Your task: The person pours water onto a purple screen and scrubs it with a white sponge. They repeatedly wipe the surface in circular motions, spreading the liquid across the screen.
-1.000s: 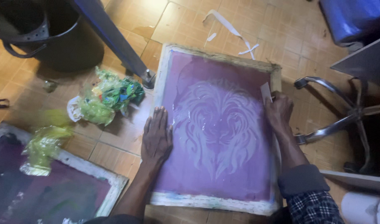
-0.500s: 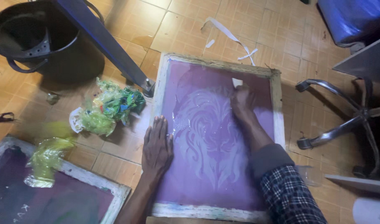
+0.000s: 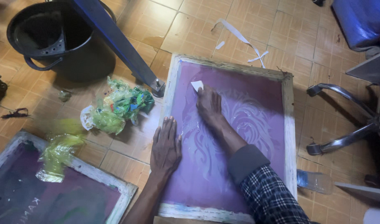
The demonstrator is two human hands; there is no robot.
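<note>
The screen (image 3: 239, 137), a wooden frame with purple mesh bearing a pale lion-like stencil, lies flat on the tiled floor (image 3: 190, 25). The right hand (image 3: 209, 105) pinches a small white card (image 3: 197, 85) against the mesh near 11 o'clock. The left hand (image 3: 166, 145) lies open, palm down, on the frame's edge at 9 o'clock.

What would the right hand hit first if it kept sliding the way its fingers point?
Probably the pale wooden frame near its top-left corner; the right hand with its white scraper points there across the purple screen.
</note>
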